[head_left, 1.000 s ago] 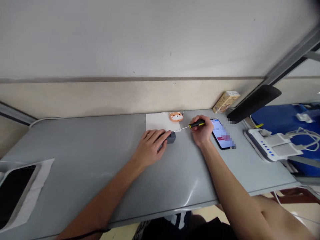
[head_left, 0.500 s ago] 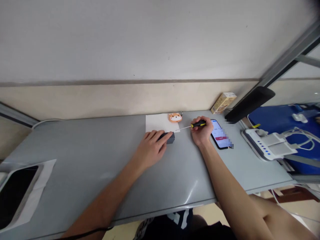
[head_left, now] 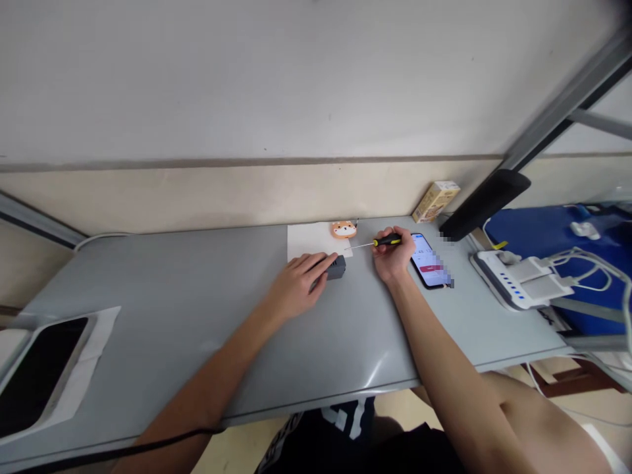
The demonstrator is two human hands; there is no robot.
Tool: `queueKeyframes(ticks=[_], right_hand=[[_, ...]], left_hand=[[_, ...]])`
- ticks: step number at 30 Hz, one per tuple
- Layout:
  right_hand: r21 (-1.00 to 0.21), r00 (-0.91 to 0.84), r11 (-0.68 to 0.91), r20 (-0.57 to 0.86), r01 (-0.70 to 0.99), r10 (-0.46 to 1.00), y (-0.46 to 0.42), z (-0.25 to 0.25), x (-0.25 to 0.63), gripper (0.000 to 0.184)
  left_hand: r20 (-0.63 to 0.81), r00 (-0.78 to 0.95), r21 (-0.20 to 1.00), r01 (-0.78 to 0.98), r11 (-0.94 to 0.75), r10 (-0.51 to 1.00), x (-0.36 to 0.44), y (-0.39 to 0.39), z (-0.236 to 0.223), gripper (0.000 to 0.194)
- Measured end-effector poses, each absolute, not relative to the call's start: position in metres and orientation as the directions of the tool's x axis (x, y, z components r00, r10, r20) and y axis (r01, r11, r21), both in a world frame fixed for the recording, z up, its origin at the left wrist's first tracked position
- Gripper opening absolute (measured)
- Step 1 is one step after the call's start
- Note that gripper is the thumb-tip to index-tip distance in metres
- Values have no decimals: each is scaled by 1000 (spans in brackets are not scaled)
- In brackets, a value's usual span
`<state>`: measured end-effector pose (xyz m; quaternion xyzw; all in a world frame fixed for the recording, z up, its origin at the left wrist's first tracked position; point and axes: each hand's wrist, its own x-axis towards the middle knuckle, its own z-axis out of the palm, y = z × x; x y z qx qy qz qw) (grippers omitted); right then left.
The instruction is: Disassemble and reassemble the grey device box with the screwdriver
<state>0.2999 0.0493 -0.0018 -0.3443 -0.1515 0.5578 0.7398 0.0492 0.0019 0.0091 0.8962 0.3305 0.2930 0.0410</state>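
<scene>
My left hand (head_left: 299,284) grips a small dark grey block-shaped device (head_left: 336,267) on the table. Slots show on its top near the right end, and my fingers cover its left part. A screwdriver (head_left: 388,240) with a black and yellow handle is held in my right hand (head_left: 394,259). Its thin shaft points left, the tip just above and beyond the device's right end, apart from it as far as I can see. Behind the device lies a sheet of white paper (head_left: 309,238), with an orange and white animal-face case (head_left: 344,229) at its right edge.
Right of my right hand lies a lit phone (head_left: 427,263). Farther right are a white power strip (head_left: 516,280) with cables, a black upright object (head_left: 486,204) and a small carton (head_left: 435,201). A dark-screened tablet (head_left: 42,375) rests on paper at the left. A wall bounds the grey table (head_left: 187,276) behind.
The view has shifted slightly. My left fingers have slid back a little, so more of the device's slotted top shows. The screwdriver remains in my right hand, nearly in the same place.
</scene>
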Motion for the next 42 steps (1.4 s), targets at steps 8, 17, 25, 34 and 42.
queueKeyframes(ticks=[8, 17, 25, 34, 42], right_hand=[[-635, 302, 126, -177, -762, 937, 49, -2, 305, 19], [-626, 282, 121, -165, -771, 945, 49, -2, 306, 22], [-703, 363, 151, -161, -695, 918, 49, 1, 300, 22], [-758, 352, 178, -72, -627, 933, 47, 4, 293, 24], [-773, 385, 210, -47, -599, 922, 49, 5, 297, 26]], left_hand=[[207, 378, 803, 461, -378, 902, 21, 12, 22, 23], [32, 325, 901, 401, -168, 945, 20, 23, 9, 23], [-12, 500, 919, 348, -188, 866, 5, 20, 15, 39], [479, 481, 490, 548, -678, 734, 28, 4, 13, 33], [520, 542, 198, 675, -711, 660, 59, -5, 10, 35]])
